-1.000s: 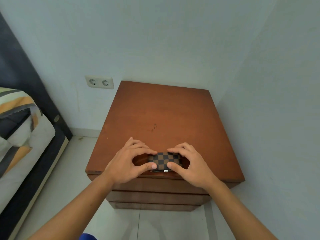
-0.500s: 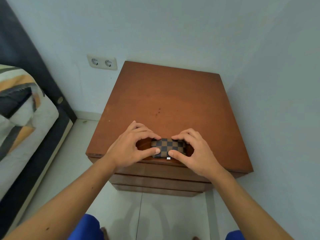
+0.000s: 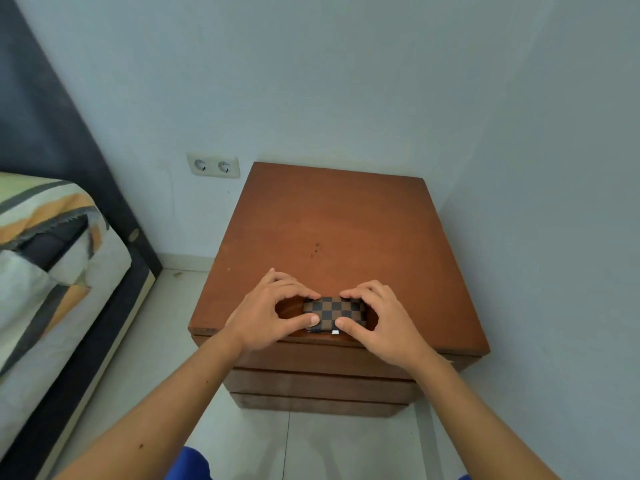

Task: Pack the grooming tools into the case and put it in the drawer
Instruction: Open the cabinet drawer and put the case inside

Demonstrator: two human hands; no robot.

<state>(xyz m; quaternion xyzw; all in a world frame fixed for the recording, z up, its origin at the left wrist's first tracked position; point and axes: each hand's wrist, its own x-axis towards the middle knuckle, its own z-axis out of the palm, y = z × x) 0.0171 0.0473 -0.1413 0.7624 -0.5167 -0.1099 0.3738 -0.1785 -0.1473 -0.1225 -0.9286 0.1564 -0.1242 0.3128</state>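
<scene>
Both hands, left hand [image 3: 266, 317] and right hand [image 3: 381, 323], pinch the case [image 3: 333, 314] from either end. Its long axis runs left-right at the bench [image 3: 339, 230] front edge. Drawers [image 3: 322, 382] lie just below, shut.

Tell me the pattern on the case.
A brown and dark checkerboard on the case, seen in the head view.

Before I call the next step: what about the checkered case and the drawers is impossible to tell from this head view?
- Small brown-and-black checkered case: both ends covered by the left hand and right hand; contents unseen.
- Whether it is fastened: the white tab at its front edge is too small.
- Brown wooden nightstand drawers: steep downward angle and forearms hide the fronts; handles not visible.
</scene>
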